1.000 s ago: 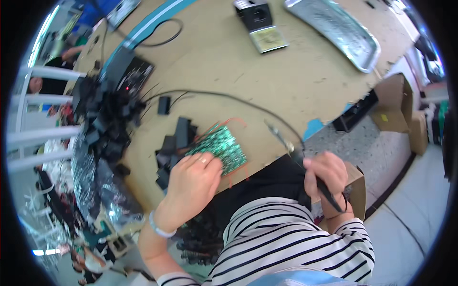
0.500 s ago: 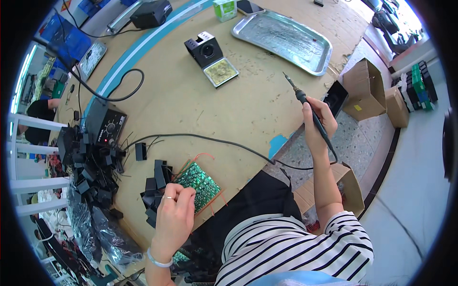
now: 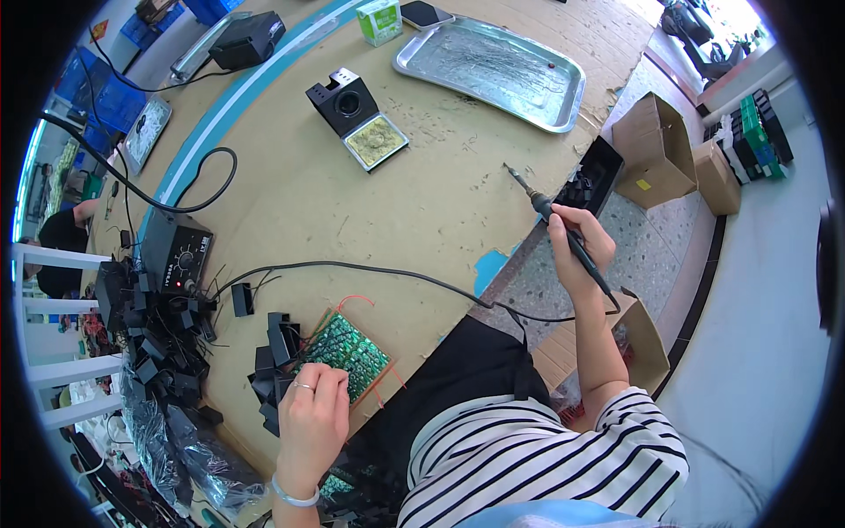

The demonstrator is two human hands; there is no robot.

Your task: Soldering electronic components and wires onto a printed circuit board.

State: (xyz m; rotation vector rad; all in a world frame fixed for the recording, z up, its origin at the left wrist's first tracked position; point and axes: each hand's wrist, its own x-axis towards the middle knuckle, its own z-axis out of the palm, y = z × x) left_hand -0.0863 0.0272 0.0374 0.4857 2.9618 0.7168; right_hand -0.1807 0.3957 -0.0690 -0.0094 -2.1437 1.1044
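Note:
My right hand (image 3: 576, 242) is wrapped round the dark handle of a soldering iron (image 3: 578, 253). The iron's metal tip points up and left over the table's right side, apart from any object. At the lower left, my left hand (image 3: 312, 422) has its fingers curled together at the near left edge of a green circuit board (image 3: 352, 348); whatever they pinch is hidden. Red wires stick out from the board's corners. Small black box-shaped parts with leads (image 3: 280, 339) lie against the board's left side.
A black soldering station (image 3: 183, 257) stands at the left beside a heap of black parts (image 3: 167, 326). The iron's cable (image 3: 352, 265) crosses the table. Farther off are an iron stand with a yellow sponge (image 3: 374, 141) and a metal tray (image 3: 493, 70). Cardboard boxes (image 3: 656, 150) stand at the right.
The view has shifted, moving the table things leftward in it. The soldering iron has come slightly nearer to me. My left hand stays at the board, its fingers a little lower.

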